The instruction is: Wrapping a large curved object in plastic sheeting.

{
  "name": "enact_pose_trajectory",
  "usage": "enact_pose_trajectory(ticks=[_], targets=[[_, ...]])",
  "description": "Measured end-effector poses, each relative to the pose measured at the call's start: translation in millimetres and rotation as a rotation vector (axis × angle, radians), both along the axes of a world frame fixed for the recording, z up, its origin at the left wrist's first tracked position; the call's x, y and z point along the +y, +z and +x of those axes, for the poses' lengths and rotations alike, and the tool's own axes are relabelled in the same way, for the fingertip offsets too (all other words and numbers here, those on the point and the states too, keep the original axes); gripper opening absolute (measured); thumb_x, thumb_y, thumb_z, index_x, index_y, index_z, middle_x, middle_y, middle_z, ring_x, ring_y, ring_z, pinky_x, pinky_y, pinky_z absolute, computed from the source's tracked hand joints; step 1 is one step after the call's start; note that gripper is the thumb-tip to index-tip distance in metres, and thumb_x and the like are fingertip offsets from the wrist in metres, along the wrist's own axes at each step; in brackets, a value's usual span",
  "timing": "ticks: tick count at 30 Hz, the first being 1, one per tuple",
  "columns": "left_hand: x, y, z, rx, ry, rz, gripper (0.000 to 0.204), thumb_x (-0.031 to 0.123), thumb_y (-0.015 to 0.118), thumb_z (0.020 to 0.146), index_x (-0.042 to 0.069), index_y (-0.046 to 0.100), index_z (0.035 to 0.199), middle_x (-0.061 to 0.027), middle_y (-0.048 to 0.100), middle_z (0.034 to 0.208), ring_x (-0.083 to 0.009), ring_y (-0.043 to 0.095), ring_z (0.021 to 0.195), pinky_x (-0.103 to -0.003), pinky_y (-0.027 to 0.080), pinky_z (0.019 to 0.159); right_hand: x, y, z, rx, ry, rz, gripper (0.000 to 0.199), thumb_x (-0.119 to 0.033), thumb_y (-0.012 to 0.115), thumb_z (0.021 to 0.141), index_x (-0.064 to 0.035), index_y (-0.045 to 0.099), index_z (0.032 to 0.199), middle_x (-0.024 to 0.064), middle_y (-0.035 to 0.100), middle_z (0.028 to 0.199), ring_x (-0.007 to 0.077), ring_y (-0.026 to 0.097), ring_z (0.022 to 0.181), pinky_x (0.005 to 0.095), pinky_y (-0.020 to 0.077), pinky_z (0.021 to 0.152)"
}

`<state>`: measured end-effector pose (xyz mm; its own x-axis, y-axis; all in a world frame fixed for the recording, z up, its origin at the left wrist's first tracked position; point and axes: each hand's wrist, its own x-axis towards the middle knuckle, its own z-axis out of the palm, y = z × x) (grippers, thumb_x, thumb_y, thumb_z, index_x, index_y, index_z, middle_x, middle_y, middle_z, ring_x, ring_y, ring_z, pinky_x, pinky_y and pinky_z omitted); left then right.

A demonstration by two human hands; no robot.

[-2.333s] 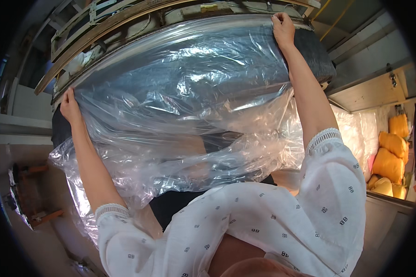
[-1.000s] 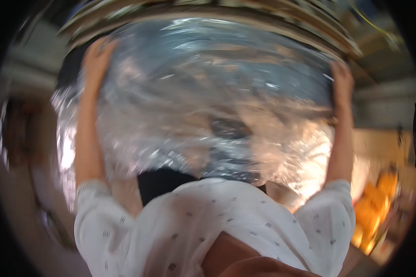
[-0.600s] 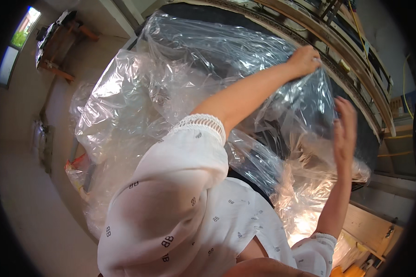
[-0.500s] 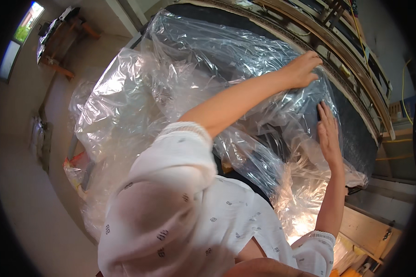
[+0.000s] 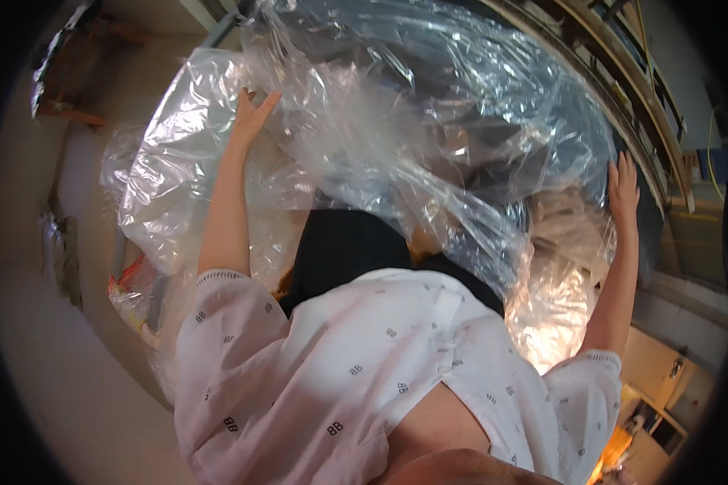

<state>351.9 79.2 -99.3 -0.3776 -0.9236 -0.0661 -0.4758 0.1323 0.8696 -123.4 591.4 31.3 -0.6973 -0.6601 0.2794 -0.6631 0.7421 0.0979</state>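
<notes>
A large clear plastic sheet (image 5: 340, 121), crumpled and shiny, spreads over a dark flat surface (image 5: 653, 190) in front of me. On the left, my left hand (image 5: 255, 113) rests at the sheet with thumb and fingers apart; some of its fingertips are hard to make out against the plastic. Far to the right, my right hand (image 5: 624, 187) lies with fingers stretched out along the sheet's right edge, where the dark surface shows. Neither hand visibly grips the plastic. Folds of the sheet hang down on both sides of my dark-clothed legs (image 5: 348, 242).
Wooden rails of a frame (image 5: 623, 81) run along the far right edge of the surface. A wooden box or cabinet (image 5: 651, 364) stands at the lower right. To the left are a wooden bench (image 5: 81, 113) and a crumpled red-printed bag (image 5: 129, 283).
My left hand has swung from the far right of the sheet over to its left side. My right hand has slid further right and slightly up in the picture. My view has shifted.
</notes>
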Motion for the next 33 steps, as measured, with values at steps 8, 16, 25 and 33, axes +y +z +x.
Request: enact_pose_trajectory(ticks=[8, 16, 25, 33], targets=[[39, 12, 28, 0.609, 0.147, 0.103, 0.013, 0.016, 0.053, 0.089, 0.005, 0.06, 0.091, 0.0061, 0.044, 0.066, 0.0002, 0.031, 0.052, -0.017, 0.023, 0.043, -166, 34, 237, -0.913, 0.579, -0.354, 0.025, -0.008, 0.059, 0.08, -0.007, 0.059, 0.105, 0.009, 0.059, 0.101, 0.0211, 0.058, 0.081, 0.0257, 0.0465, 0.067], [83, 104, 39, 0.58, 0.046, -0.119, 0.011, 0.013, 0.052, 0.089, 0.003, 0.056, 0.093, 0.0023, 0.047, 0.068, -0.004, 0.04, 0.057, -0.019, 0.031, 0.051, -192, -14, 260, -0.987, 0.716, 0.247, 0.03, -0.017, 0.063, 0.079, -0.0084, 0.058, 0.108, 0.0067, 0.06, 0.092, 0.0108, 0.057, 0.082, 0.0256, 0.0455, 0.066], [200, 159, -24, 0.682, -0.693, 0.073, 0.008, 0.003, 0.055, 0.081, 0.004, 0.053, 0.089, -0.0101, 0.059, 0.089, -0.0203, 0.058, 0.078, -0.031, 0.045, 0.071, 20, 171, -19, 0.0, 0.146, -0.784, 0.033, -0.023, 0.057, 0.088, -0.0069, 0.054, 0.117, 0.0046, 0.058, 0.104, 0.01, 0.052, 0.097, 0.0224, 0.041, 0.081], [301, 160, -98, 0.45, -1.337, -0.3, 0.013, 0.004, 0.061, 0.073, 0.005, 0.053, 0.083, -0.0121, 0.054, 0.077, -0.0303, 0.052, 0.068, -0.037, 0.042, 0.06, -55, 135, 173, -0.98, 0.515, -0.831, 0.045, -0.028, 0.054, 0.087, -0.0044, 0.046, 0.124, 0.0054, 0.055, 0.113, 0.0136, 0.053, 0.099, 0.0265, 0.0429, 0.083]])
